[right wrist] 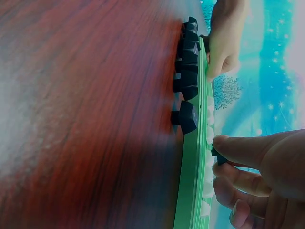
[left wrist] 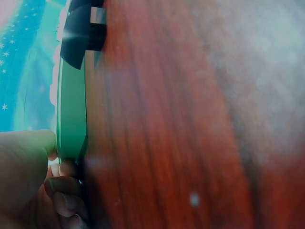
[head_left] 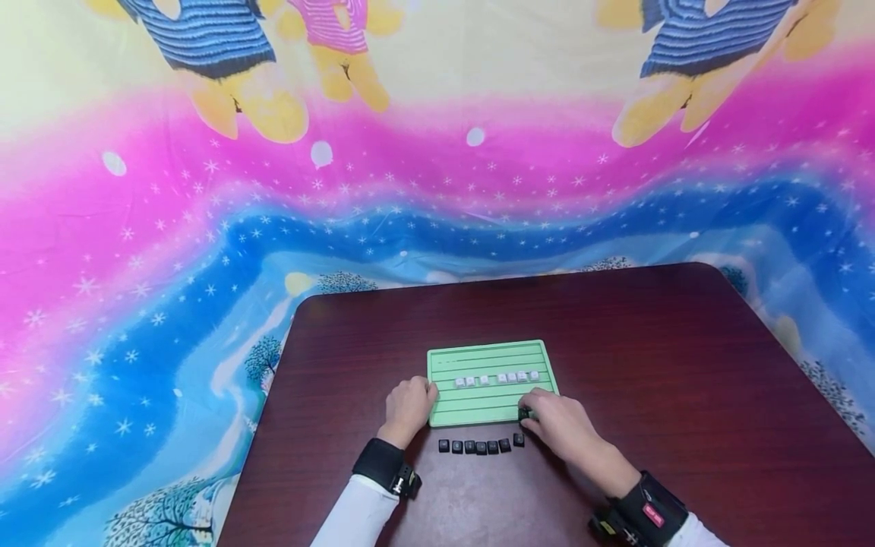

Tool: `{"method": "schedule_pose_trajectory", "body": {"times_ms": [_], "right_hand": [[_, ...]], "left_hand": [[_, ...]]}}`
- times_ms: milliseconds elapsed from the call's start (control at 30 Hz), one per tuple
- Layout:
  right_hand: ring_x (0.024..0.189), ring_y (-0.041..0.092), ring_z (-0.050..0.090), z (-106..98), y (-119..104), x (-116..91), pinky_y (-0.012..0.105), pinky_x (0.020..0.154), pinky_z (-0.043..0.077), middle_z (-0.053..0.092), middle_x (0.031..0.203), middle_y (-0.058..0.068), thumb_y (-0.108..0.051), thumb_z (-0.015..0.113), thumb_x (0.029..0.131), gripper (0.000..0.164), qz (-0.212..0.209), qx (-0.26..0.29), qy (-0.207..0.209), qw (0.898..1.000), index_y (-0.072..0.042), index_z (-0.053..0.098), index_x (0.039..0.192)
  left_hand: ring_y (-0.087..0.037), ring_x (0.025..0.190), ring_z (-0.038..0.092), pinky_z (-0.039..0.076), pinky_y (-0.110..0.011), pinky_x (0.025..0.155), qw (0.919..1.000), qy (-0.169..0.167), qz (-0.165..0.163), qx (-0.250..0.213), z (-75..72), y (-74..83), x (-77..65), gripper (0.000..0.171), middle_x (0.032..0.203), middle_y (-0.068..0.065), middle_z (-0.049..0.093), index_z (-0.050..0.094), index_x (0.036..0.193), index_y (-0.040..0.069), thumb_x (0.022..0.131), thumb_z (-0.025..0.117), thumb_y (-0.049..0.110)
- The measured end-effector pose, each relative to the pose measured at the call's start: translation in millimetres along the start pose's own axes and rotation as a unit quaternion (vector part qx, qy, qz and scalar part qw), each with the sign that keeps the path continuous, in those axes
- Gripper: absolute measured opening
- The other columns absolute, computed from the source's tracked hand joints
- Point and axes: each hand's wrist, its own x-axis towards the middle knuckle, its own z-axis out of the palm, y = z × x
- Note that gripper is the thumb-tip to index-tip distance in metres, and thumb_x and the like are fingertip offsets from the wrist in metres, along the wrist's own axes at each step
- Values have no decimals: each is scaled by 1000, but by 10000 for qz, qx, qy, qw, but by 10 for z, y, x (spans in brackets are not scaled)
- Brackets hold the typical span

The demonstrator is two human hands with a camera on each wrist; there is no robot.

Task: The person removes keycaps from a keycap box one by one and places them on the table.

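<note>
White sleeves (head_left: 358,510) reach in from the near edge, each ending at a black wrist strap (head_left: 378,459); the right-hand one bears a small red label (head_left: 653,515). Just beyond the left strap, seven black keycaps (head_left: 469,447) lie on the table in a slightly uneven row along the board's near side, the rightmost set a little apart from the others.

The right hand (head_left: 557,425) is nearly closed at its tips, thumb and forefinger pinching a single dark keycap (right wrist: 219,158) near the board's near right corner; whether that piece touches the board, I cannot tell. The left hand (head_left: 408,406) has its thumb and curled fingers gripping the left edge of the green grooved board (head_left: 478,412), which lies flat.

Across the board's middle runs a row of seven white keycaps (head_left: 522,376): two together, one alone, then four at the right. Glossy red-brown wood-grain tabletop (head_left: 615,327) stretches behind, up to a hanging cloth (head_left: 437,171) printed with snowflakes, trees, blue and pink bands and yellow figures in striped tops.
</note>
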Motion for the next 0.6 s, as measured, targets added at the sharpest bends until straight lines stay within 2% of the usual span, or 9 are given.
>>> {"method": "schedule_pose_trajectory", "body": {"times_ms": [233,400,600], "right_hand": [[79,12,68,-22,48,-44,34,65,53,69,92,-7,-19,83,82,17,127,92,-153,9998,-19,73,96],[77,13,67,-33,68,-53,34,63,52,69,89,-6,-18,84,81,18,200,97,-347,9992,-19,73,94],[68,7,57,-33,89,-74,33,59,47,63,80,-10,-18,86,77,20,309,24,-627,9976,-22,68,85]], "left_hand": [[-13,45,31,25,-28,45,10000,64,61,-6,-4,-4,-12,47,52,7,26,35,56,20,98,56,24],[-13,46,33,26,-28,45,10000,-8,11,-5,-13,4,-8,47,52,7,28,36,56,20,98,56,25],[-13,45,33,25,-28,46,10000,-56,-26,-24,-4,6,-5,47,52,7,28,36,56,20,99,55,26]]}}
